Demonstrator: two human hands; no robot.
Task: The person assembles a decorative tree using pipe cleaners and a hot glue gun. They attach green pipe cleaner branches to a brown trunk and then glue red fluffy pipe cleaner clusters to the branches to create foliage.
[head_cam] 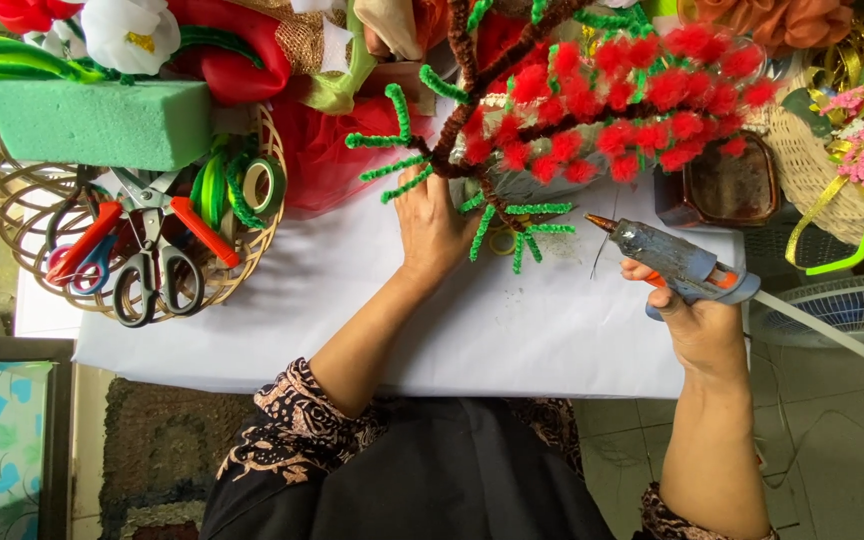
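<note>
While the left hand lies flat and open on the white-covered counter, its fingers press at the base of a pipe-cleaner tree, whose brown trunk rises just above the fingertips and whose red pompom branches spread up and to the right, with green fuzzy twigs sticking out on both sides of the hand. The right hand is closed around a glue gun, its copper nozzle aimed left toward the tree's base, near but not touching. Farther left, a wire basket holds scissors and a green foam block
</note>
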